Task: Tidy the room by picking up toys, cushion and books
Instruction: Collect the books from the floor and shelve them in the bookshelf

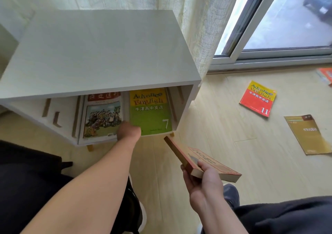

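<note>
Right hand (203, 183) grips a tan paperback (201, 159) by its near corner, while ahead and left the left hand (128, 131) — fingers hidden, grip unclear — reaches into the white shelf (100, 54) against the green book (150, 111) — more books lie on the floor (224, 118) to the right.

A home room: curtain (195, 27), sliding glass door (269, 36), white bookshelf (100, 54) (textbooks (257, 98) on wood floor (215, 117)).

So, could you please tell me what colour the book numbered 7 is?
The book numbered 7 is green with a yellow top band, per the head view.
</note>
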A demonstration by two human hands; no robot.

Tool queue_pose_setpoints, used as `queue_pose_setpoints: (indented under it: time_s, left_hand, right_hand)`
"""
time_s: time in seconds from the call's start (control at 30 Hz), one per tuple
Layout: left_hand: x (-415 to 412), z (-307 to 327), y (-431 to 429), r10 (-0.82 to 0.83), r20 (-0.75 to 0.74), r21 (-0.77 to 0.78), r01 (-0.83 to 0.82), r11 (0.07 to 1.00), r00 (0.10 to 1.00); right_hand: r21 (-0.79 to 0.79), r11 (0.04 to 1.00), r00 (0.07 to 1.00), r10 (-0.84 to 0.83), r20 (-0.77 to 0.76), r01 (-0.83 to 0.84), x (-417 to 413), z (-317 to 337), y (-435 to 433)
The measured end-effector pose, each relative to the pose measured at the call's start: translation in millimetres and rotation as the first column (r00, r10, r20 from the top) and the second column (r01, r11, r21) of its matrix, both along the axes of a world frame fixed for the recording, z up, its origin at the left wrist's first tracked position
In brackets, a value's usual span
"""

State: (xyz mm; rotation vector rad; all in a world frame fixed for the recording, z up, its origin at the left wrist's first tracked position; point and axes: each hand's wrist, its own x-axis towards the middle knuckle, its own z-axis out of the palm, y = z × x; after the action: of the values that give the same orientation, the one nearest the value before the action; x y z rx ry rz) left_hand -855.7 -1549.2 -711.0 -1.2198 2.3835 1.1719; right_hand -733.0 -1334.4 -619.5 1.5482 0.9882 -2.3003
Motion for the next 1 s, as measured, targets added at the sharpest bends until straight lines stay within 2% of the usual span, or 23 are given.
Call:
queue_pose_setpoints:
  time_s: [0.07, 0.13, 0.2, 0.33, 0.4, 0.47, 0.57, 0.67, 0.8, 0.9, 1.0]
  left_hand:
    - [9.5, 19.2, -4.8, 0.033, 0.084, 0.106, -0.042, 0.994, 0.996]
    - [22.5, 42.0, -9.1, -0.007, 0.161, 0.255, -0.035, 0.966, 0.987]
    - [34.9, 65.2, -19.8, -0.091, 0.226, 0.283, 0.024, 0.959, 0.97]
    - [54.5, 114.1, -53.4, -0.226, 0.305, 0.086, 0.209, 0.974, 0.925]
    - [63.3, 138.0, -69.6, -0.323, 0.336, -0.068, 0.365, 0.929, 0.885]
    - [71.2, 160.1, -81.8, -0.422, 0.369, -0.179, 0.509, 0.842, 0.828]
    - [82.0, 183.4, -94.0, -0.53, 0.406, -0.226, 0.644, 0.731, 0.744]
    - [93.0, 195.5, -105.7, -0.538, 0.526, -0.273, 0.73, 0.626, 0.658]
    - [97.6, 194.6, -120.0, -0.514, 0.599, -0.248, 0.753, 0.61, 0.614]
    - [86.7, 186.6, -130.6, -0.513, 0.641, -0.253, 0.788, 0.561, 0.571]
    - [73.7, 182.5, -140.8, -0.529, 0.681, -0.231, 0.834, 0.501, 0.506]
  right_hand:
    - [-0.027, 0.999, 0.999, 0.03, 0.01, -0.03, 5.6, 9.4, -10.5]
    - [-0.049, 0.995, 0.996, 0.086, 0.005, -0.086, 12.8, 20.2, -24.2]
    - [-0.065, 0.982, 0.985, 0.174, -0.018, -0.175, 19.2, 29.5, -41.2]
    - [-0.061, 0.936, 0.938, 0.343, -0.058, -0.346, 28.6, 26.6, -80.0]
    - [-0.04, 0.91, 0.909, 0.408, -0.082, -0.412, 29.0, 16.7, -100.6]
    - [-0.014, 0.896, 0.892, 0.44, -0.105, -0.443, 24.9, 4.5, -122.3]
    - [0.035, 0.899, 0.889, 0.438, -0.133, -0.437, 6.1, -13.5, -155.2]
    - [0.113, 0.901, 0.889, 0.432, -0.15, -0.419, -18.6, -27.7, -191.7]
    - [0.148, 0.891, 0.872, 0.451, -0.191, -0.428, -50.8, -44.3, -235.4]
    - [0.193, 0.869, 0.837, 0.492, -0.239, -0.455, -70.5, -61.6, -256.4]
    - [0.283, 0.808, 0.78, 0.581, -0.232, -0.517, -81.3, -79.8, -277.1]
